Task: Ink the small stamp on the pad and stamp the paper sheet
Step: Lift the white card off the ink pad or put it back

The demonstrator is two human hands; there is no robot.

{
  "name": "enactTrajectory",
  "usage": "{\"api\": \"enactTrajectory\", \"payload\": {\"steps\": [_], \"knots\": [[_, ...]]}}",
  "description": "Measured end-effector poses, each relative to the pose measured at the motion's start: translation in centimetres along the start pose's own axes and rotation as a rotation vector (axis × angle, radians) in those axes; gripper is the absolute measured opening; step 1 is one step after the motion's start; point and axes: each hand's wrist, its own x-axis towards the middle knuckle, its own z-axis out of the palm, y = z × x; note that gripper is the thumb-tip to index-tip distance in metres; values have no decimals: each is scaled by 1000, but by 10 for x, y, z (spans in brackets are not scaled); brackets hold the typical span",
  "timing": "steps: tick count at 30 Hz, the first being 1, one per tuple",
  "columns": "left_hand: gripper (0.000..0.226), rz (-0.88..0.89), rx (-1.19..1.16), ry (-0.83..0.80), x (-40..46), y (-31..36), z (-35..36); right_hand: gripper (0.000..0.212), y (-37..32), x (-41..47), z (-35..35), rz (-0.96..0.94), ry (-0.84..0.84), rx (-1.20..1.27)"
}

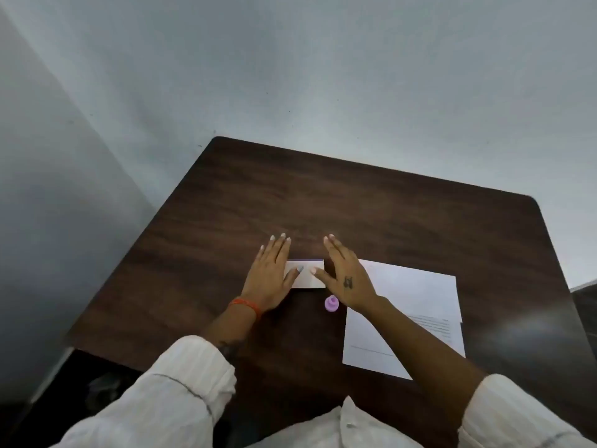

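On the dark wooden table, both the left hand and right hand rest open, thumbs on the closed ink pad case. Opening it seems the step; next, lift the lid, then take the untouched purple stamp beside the paper sheet.

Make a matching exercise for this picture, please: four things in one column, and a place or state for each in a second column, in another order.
1. small stamp
2. ink pad
3. paper sheet
4. orange band

A. on the left wrist
B. under both thumbs
C. right of the hands, flat on the table
D. upright, just nearer than the pad, untouched

Pairs: 1-D, 2-B, 3-C, 4-A
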Motion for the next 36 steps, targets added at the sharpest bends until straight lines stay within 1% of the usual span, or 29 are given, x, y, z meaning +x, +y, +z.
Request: {"api": "enactTrajectory", "payload": {"steps": [3,5,9,18,22,25,28,36], "knots": [[69,-6,9,-101,-7,-10,5,71,6,0,5,-18,-110,-90],[75,-8,-25,-136,-12,-16,8,74,8,0,6,-7,-176,-127],[74,27,-47,-104,-13,-22,7,72,7,5,6,-16,-204,-206],[71,39,-64,-158,-1,-18,-2,70,1,16,-2,-18,-283,-308],[70,26,-76,-176,3,-16,-6,69,-2,20,-6,-18,-338,-322],[71,18,-73,-186,3,-16,-7,69,-2,19,-6,-12,-346,-320],[71,12,-61,-186,4,-15,-8,67,-3,19,-6,-36,-350,-340],[71,-11,-43,-218,7,-15,-12,59,-7,19,-10,-93,-428,-434]]}}
